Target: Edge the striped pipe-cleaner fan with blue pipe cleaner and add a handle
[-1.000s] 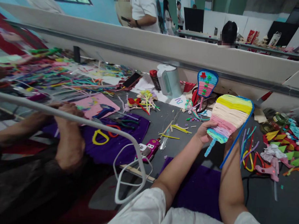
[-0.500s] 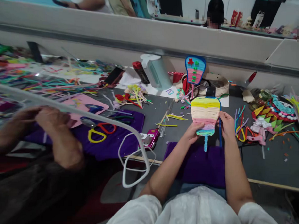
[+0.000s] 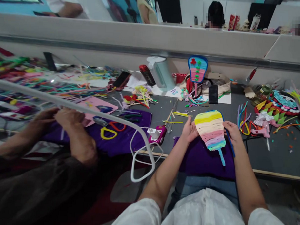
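Note:
A striped fan-shaped craft (image 3: 209,129) of fuzzy pipe cleaners, with yellow, cream, pink and blue bands and a short light-blue stem, hangs tilted between my hands. My left hand (image 3: 190,132) holds its left edge, thumb raised and fingertips partly hidden behind it. At the right edge my right hand (image 3: 233,132) pinches a dark blue pipe cleaner (image 3: 229,141), whose loose end hangs down beside the stem. Part of this blue strip runs along the fan's upper right rim. Below lies a purple cloth (image 3: 202,162) at the table's front edge.
A finished-looking blue-rimmed fan (image 3: 197,70) stands behind, near a kettle (image 3: 161,73) and a phone (image 3: 213,94). A pink glue gun (image 3: 262,130) and scissors (image 3: 245,127) lie right. Left are a power strip (image 3: 159,134), a white lamp arm (image 3: 110,117) and a co-worker's hands (image 3: 68,118).
The fan has come lower and toward me, and its stem now slants right. My left hand has shifted from the fan's lower front to its left edge. My right hand still pinches the blue strip.

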A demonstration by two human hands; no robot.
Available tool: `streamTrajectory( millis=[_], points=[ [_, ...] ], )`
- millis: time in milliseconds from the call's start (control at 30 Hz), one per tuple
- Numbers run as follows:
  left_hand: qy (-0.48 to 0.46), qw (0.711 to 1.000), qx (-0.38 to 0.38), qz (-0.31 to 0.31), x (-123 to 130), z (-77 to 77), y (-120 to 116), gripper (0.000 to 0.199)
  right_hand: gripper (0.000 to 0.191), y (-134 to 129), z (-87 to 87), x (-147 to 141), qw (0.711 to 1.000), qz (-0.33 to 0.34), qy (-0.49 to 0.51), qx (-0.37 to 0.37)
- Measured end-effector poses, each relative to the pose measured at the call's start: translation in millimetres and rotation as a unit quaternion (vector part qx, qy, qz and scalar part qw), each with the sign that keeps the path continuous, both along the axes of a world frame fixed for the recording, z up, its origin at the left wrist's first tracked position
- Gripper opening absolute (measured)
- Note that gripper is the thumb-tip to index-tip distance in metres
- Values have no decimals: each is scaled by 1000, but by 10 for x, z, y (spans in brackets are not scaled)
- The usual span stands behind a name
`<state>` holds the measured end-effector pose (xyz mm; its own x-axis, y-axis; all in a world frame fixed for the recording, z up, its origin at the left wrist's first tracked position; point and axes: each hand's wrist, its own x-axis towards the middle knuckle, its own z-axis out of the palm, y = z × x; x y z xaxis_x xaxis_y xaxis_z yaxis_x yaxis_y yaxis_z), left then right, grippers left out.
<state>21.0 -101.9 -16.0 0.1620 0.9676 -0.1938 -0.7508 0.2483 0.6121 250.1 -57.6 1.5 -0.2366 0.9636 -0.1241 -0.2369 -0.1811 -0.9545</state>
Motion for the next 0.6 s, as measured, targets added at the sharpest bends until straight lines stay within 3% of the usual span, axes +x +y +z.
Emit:
streamTrajectory(
  millis=[133,267,333,467,600],
  points=[
    [113,993,-28,-27,-128,-48,305,74,41,8,-6,95,999,33,-26,1],
    [315,948,7,-40,-215,-16,505,65,36,74,17,93,994,46,-86,54],
    [367,928,42,-46,-206,29,574,60,32,99,33,45,991,45,-104,78],
    [362,923,99,-86,-126,124,681,59,28,109,70,-59,989,48,-112,88],
    [341,928,127,-75,-82,145,717,55,33,96,91,-70,989,55,-103,85]
  ],
)
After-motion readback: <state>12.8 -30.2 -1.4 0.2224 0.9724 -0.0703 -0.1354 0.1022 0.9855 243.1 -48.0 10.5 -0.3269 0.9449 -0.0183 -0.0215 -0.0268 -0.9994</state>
